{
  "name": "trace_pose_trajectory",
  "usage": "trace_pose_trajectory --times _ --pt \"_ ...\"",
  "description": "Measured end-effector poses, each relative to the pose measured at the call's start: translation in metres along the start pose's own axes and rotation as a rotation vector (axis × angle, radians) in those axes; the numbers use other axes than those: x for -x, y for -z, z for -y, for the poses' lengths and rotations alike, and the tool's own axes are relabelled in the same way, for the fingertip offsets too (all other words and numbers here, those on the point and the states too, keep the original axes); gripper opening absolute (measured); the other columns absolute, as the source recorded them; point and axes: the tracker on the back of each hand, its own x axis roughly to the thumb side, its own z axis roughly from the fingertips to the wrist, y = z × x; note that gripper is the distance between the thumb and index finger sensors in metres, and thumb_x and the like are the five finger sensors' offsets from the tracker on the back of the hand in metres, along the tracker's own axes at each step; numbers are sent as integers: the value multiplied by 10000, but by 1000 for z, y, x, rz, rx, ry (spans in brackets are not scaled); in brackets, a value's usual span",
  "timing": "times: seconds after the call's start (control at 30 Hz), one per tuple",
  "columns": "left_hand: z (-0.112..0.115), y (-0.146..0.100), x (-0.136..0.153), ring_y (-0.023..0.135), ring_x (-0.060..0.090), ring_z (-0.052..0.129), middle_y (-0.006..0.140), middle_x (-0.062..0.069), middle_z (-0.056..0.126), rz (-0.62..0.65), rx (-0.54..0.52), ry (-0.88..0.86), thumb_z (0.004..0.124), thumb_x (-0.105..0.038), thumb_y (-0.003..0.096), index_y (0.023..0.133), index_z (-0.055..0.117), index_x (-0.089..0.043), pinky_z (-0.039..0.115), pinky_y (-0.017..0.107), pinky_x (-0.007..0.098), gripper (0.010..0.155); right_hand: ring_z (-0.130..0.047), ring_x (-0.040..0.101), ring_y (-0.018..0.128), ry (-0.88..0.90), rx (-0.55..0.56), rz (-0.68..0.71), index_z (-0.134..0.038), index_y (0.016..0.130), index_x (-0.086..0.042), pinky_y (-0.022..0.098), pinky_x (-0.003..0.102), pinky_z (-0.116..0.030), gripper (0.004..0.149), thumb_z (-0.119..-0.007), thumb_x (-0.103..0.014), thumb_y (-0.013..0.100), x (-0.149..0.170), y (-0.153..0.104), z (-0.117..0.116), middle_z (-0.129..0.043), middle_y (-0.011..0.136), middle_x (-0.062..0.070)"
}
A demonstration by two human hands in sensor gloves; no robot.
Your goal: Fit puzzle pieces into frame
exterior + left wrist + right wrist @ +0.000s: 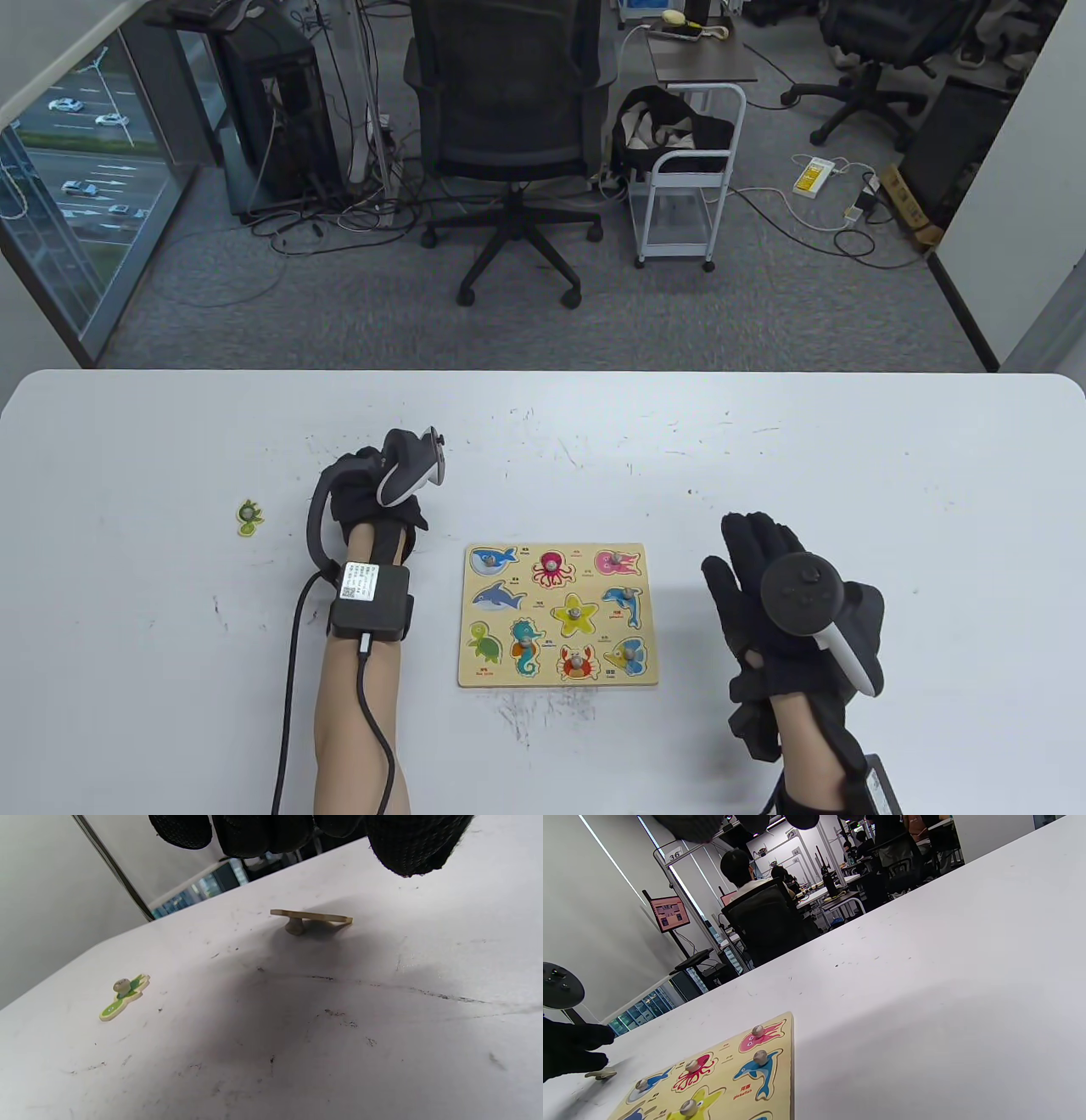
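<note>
The wooden puzzle frame (638,675) lies on the white table between my hands and also shows in the right wrist view (782,1069). Most animal pieces sit in it; the turtle and shark slots show no peg. A green turtle piece (249,518) lies loose to the left of my left hand and shows in the left wrist view (124,995). Another piece (312,918) lies face down on its peg just beyond my left hand (373,497), whose fingers (263,832) hang above it without gripping. My right hand (759,577) is spread open and empty, right of the frame.
The table's far edge (543,373) runs across the view, with an office chair (509,127) and a white cart (683,195) on the floor behind it. A cable (293,645) trails from my left wrist toward the near edge.
</note>
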Motion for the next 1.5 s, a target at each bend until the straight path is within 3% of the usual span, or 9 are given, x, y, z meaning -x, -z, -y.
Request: trace_pose_trajectory --times 0.1,0.37,0.93,1.2,1.5 --pt "7 7 0 1146 202 645 1239 -69 598 -13 -24 -6 784 -607 460 1141 483 -415 619 847 483 769 -480 403 1112 0 0 -5 -543 1096 -308 816 591 -374 628 -718 -521 532 0 0 1 -502 1203 52" --pt "25 22 5 1179 209 560 1273 -61 497 24 62 -16 786 -597 460 1154 434 -401 581 866 495 803 -476 404 1112 -15 -1 -3 -545 1095 -306 817 591 -365 627 -717 -521 532 -2 0 0 -504 1203 52" --pt "36 35 11 1159 195 604 1251 -93 539 60 129 -124 743 -548 499 1141 478 -406 603 859 466 709 -474 404 1113 -35 -22 -28 -548 1094 -308 817 590 -366 623 -716 -521 533 -2 3 -6 -506 1202 48" --pt "37 34 9 1061 130 774 1157 -144 710 29 -52 -47 746 -439 528 1070 600 -450 705 802 401 561 -479 405 1111 -31 -32 -38 -552 1093 -306 816 590 -369 622 -715 -521 533 -1 4 -6 -510 1201 48" --pt "24 19 18 972 136 885 1082 -115 833 67 -186 -146 751 -410 523 1040 671 -421 773 739 382 524 -481 402 1111 -6 -35 -39 -553 1093 -306 817 588 -372 621 -716 -519 533 1 3 -3 -513 1200 50"
